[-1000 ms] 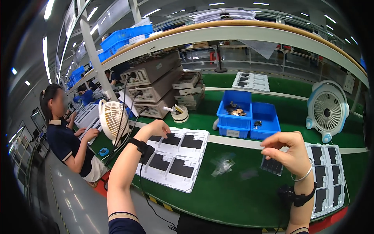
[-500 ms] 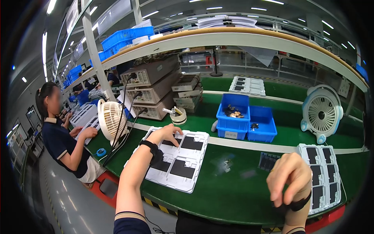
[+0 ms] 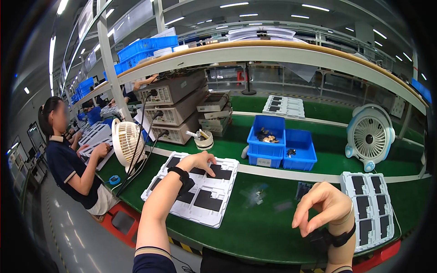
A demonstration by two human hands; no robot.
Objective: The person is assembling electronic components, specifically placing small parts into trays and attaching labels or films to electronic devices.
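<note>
My left hand (image 3: 200,163) is over a white moulded tray (image 3: 213,217), thumb and fingers apart, its fingertips by the left edge of a flat black plate (image 3: 221,172) in the upper right pocket. Whether they touch it I cannot tell. Another black plate (image 3: 208,200) sits in the pocket below, and more lie partly under my wrist. My right hand (image 3: 325,207) hovers above the table to the right, fingers bent, a gap between thumb and forefinger and nothing visible in it. Behind it a dark flat piece (image 3: 302,190) lies on the table, partly hidden.
A second tray (image 3: 369,227) of black plates stands at the right edge. Blue bins (image 3: 267,148) with small parts stand behind. Fans (image 3: 369,136) flank the bench, instruments (image 3: 170,111) are stacked back left. Clear plastic bits (image 3: 258,195) lie mid-table. A co-worker (image 3: 73,159) sits at left.
My left hand has shifted slightly right, toward the upper right plate. My right hand has moved left and its thumb and forefinger show a wider gap. The whole view has turned slightly.
</note>
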